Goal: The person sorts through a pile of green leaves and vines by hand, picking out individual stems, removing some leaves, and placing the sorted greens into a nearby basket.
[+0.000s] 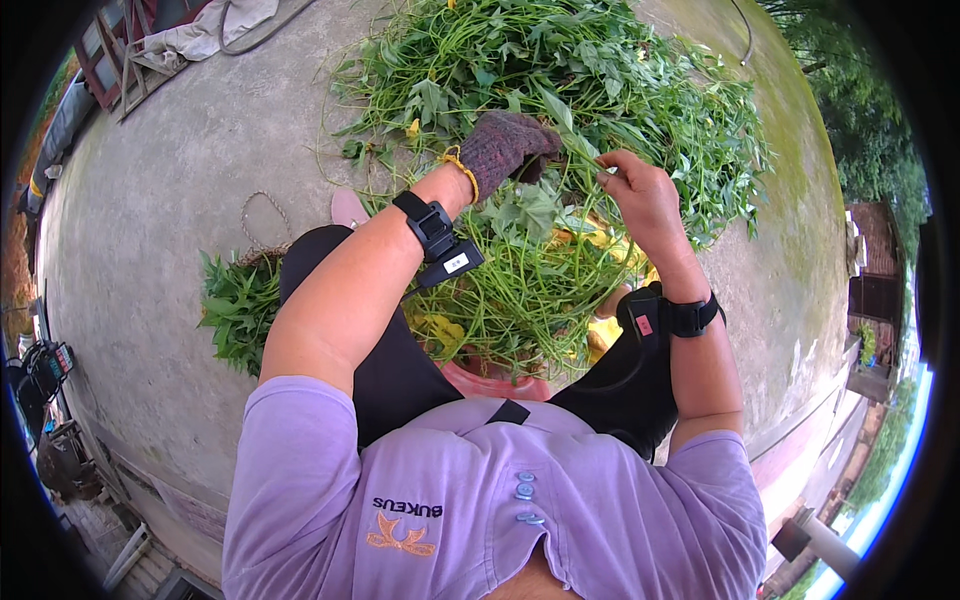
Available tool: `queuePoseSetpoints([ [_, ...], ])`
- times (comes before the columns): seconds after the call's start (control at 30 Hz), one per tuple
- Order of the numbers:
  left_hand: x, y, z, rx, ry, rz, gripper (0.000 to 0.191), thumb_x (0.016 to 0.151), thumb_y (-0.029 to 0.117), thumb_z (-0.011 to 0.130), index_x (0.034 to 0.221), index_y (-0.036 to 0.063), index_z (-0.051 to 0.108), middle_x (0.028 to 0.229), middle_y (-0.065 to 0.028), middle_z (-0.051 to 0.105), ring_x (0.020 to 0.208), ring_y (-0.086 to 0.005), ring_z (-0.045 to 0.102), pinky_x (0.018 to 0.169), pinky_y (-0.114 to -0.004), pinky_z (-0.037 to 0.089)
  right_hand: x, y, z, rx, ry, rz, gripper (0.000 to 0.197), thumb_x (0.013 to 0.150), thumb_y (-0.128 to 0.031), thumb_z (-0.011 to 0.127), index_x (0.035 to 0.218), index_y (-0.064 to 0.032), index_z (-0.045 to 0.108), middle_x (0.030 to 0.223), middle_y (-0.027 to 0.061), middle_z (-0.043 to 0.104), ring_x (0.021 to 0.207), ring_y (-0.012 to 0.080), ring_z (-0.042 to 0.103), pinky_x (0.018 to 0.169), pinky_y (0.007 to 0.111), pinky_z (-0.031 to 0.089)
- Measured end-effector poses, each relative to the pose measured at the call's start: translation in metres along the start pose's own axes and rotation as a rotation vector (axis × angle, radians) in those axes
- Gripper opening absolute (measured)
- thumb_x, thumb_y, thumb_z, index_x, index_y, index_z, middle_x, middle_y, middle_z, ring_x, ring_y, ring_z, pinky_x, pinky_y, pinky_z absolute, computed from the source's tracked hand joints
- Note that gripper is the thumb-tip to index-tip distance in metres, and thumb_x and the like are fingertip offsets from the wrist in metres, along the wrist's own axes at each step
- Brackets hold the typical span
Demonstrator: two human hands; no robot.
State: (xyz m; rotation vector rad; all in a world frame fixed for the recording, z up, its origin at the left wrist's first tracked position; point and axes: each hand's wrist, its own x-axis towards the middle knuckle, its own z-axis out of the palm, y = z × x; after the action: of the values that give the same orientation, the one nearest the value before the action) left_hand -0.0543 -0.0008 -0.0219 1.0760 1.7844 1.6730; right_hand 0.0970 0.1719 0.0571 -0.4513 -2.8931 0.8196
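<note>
A leafy green sprig (566, 124) slants between my hands. My bare right hand (646, 196) pinches its lower end between thumb and fingertips. My left hand (506, 154), in a dark knitted glove, is curled beside the sprig; whether its fingers grip a stem is hidden. Beyond both hands spreads a large heap of leafy vines (600, 67), which look like sweet potato vines. Between my knees lies a tangle of green stems (510, 300), with yellow leaves (442, 330) among them. A pink plastic object (499, 384) shows beneath the tangle.
A bunch of green leaves (240, 311) lies by my left knee, near a rope loop (264, 217) on the concrete floor (165, 195). Wooden frames (124, 64) and a pale cloth (206, 34) are at the upper left. Trees (855, 97) stand beyond the right edge.
</note>
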Motion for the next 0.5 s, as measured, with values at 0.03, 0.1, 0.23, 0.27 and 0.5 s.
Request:
queuePoseSetpoints([
  [0.03, -0.001, 0.000, 0.002, -0.019, 0.010, 0.009, 0.021, 0.084, 0.016, 0.065, 0.098, 0.0009, 0.069, 0.088, -0.0094, 0.069, 0.067, -0.0128, 0.065, 0.064, -0.027, 0.054, -0.001, -0.002, 0.003, -0.006, -0.004, 0.005, 0.023, 0.084, -0.026, 0.064, 0.099, -0.0087, 0.067, 0.075, 0.0153, 0.065, 0.070, 0.0312, 0.063, 0.064, 0.039, 0.048],
  [0.1, -0.002, 0.001, 0.007, -0.059, 0.028, 0.028, 0.018, 0.084, 0.017, 0.066, 0.095, 0.0032, 0.070, 0.082, -0.0079, 0.069, 0.064, -0.0117, 0.063, 0.060, -0.027, 0.053, 0.003, -0.004, 0.012, -0.134, -0.095, -0.022, 0.028, 0.085, -0.033, 0.061, 0.100, -0.0105, 0.067, 0.078, 0.0160, 0.066, 0.078, 0.0355, 0.063, 0.068, 0.045, 0.048],
  [0.23, -0.002, 0.009, 0.007, 0.341, -0.071, -0.114, 0.019, 0.083, 0.025, 0.064, 0.096, 0.0129, 0.072, 0.087, -0.0056, 0.069, 0.080, -0.0209, 0.066, 0.066, -0.031, 0.054, 0.004, 0.010, 0.039, -0.118, -0.042, -0.050, 0.022, 0.086, -0.031, 0.059, 0.095, -0.0116, 0.066, 0.078, 0.0160, 0.065, 0.077, 0.0369, 0.062, 0.066, 0.047, 0.048],
  [0.27, 0.003, -0.004, 0.004, 0.631, -0.063, 0.126, 0.019, 0.084, 0.023, 0.060, 0.096, 0.0134, 0.071, 0.092, -0.0093, 0.068, 0.082, -0.0255, 0.065, 0.070, -0.035, 0.054, 0.008, 0.016, 0.044, -0.111, -0.008, -0.045, 0.020, 0.086, -0.030, 0.059, 0.091, -0.0112, 0.065, 0.078, 0.0161, 0.065, 0.077, 0.0372, 0.062, 0.066, 0.047, 0.048],
  [0.5, 0.004, 0.004, -0.007, 0.928, -0.001, -0.327, 0.023, 0.084, 0.029, 0.054, 0.095, 0.0178, 0.071, 0.097, -0.0114, 0.068, 0.091, -0.0314, 0.063, 0.080, -0.042, 0.049, 0.022, 0.045, 0.025, -0.101, 0.015, -0.101, 0.019, 0.083, -0.031, 0.063, 0.088, -0.0138, 0.067, 0.071, 0.0108, 0.065, 0.072, 0.0327, 0.063, 0.061, 0.043, 0.047],
])
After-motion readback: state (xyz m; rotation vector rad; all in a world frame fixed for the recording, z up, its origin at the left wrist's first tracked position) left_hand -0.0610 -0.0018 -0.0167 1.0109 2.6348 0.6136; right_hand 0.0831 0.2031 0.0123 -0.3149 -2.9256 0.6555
